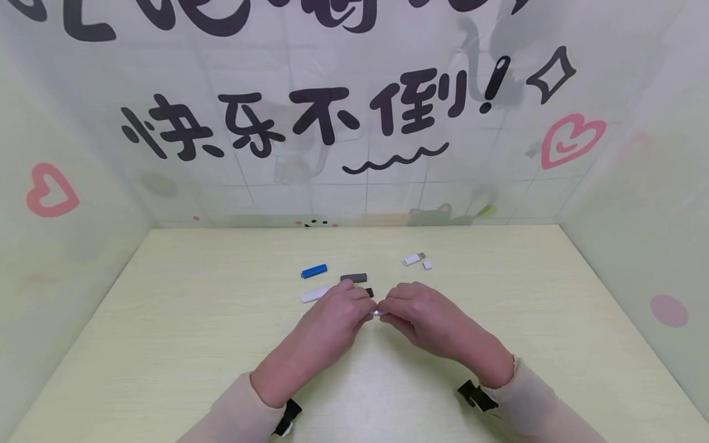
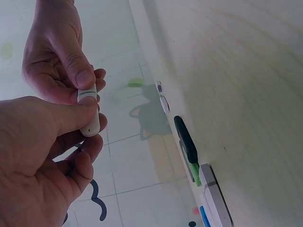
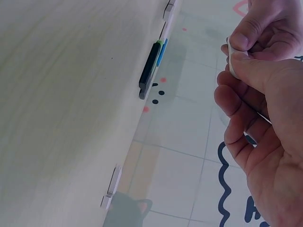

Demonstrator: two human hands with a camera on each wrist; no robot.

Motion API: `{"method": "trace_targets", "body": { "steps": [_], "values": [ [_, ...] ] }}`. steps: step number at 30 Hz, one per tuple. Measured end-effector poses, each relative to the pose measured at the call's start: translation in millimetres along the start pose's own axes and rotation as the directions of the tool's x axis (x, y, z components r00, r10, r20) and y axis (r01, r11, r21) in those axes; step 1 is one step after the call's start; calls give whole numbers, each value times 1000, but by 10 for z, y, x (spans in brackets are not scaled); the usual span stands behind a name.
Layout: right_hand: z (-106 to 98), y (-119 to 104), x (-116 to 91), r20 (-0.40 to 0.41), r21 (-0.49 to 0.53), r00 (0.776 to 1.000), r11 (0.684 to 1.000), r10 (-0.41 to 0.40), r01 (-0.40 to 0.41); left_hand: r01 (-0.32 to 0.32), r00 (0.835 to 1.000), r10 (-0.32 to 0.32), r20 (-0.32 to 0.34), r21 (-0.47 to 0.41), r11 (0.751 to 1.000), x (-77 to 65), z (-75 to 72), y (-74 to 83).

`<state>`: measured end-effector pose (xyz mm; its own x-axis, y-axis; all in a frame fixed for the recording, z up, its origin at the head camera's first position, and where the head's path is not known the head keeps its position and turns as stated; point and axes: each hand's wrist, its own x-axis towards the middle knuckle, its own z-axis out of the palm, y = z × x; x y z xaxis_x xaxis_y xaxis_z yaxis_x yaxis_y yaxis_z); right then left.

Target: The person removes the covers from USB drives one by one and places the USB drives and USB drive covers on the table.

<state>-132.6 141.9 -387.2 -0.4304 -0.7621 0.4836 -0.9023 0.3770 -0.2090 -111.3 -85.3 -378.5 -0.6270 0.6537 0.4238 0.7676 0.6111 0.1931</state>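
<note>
Hands (image 1: pixel 335 314) (image 1: pixel 426 317) close | both pinching white stick (image 2: pixel 91 125) | forearms (image 1: pixel 274 375) (image 1: pixel 490 360) angled inward

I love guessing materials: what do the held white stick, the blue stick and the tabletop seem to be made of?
White stick: probably plastic, smooth with a slight sheen on its rounded, white end.
Blue stick: perhaps smooth plastic or coated metal; its solid colour leaves that open.
Tabletop: wood or laminate, fairly matte, with faint streaks like grain.
</note>
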Motion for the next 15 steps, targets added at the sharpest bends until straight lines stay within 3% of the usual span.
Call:
{"method": "trace_targets", "body": {
  "steps": [15],
  "values": [
    [-14, 7, -1, 16, 6, 1000, 1000, 1, -1, -8, 1000, 8, 11, -16, 1000, 1, -10, -16]
  ]
}}
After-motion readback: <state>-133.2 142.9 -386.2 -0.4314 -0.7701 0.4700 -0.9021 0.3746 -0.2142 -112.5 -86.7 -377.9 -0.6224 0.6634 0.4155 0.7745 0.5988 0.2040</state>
